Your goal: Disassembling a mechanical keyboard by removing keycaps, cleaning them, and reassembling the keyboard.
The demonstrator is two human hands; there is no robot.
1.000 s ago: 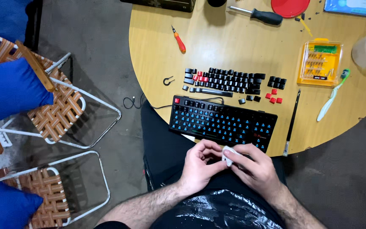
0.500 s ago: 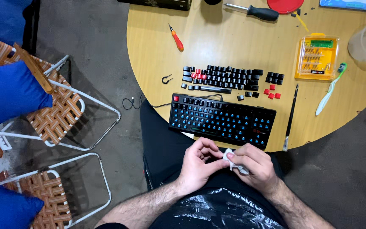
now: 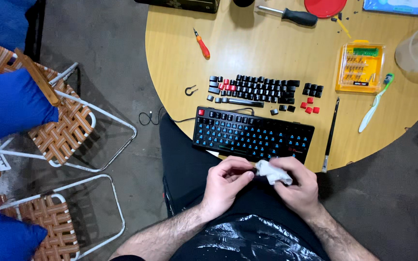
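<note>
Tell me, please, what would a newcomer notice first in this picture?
First, the black keyboard with its keycaps removed, at the near edge of the round wooden table. The loose black and red keycaps lie in rows just behind it. Below the table edge, the left hand and the right hand meet around a crumpled white cloth.

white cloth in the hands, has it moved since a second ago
No, not clearly. The white cloth is still pinched between the left hand and right hand, just below the front edge of the keyboard.

The keyboard (image 3: pixel 253 135) walls off the table edge; bare tabletop (image 3: pixel 262 53) lies beyond the keycaps (image 3: pixel 255 89).
</note>
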